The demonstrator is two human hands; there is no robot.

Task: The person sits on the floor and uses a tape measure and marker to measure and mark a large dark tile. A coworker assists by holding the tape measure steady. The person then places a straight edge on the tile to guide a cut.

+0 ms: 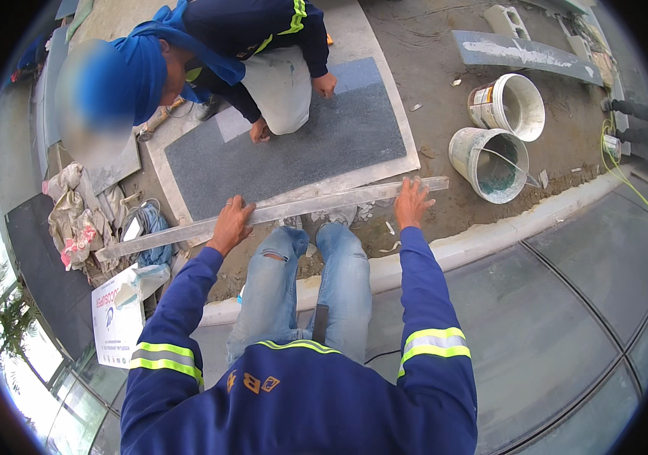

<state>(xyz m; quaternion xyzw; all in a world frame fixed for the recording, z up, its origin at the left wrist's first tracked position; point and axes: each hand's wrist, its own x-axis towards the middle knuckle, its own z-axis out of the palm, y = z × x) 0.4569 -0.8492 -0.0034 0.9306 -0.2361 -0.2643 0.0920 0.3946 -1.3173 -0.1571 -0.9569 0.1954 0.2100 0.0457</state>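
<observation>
A long, straight pale metal straightedge [316, 204] lies crosswise in front of my knees, rising slightly toward the right. My left hand [231, 226] is closed round its middle stretch. Near its right end, my right hand [413, 203] grips it with the fingers bent over the far edge. Just beyond the bar lies a dark grey slab [362, 144] on a larger pale sheet [409, 149]. A co-worker [282, 83] in a blue head cloth kneels on that slab, with one hand [260, 130] and the other [325, 85] lowered to its surface.
Two buckets, a white one [525, 106] and a mortar-smeared one [466, 152], stand at the right. Behind them are a grey plank [521, 57] and a concrete block [506, 21]. Crumpled cloths [74, 208] and a white box [117, 322] are at the left. A pale curb [483, 244] crosses near me.
</observation>
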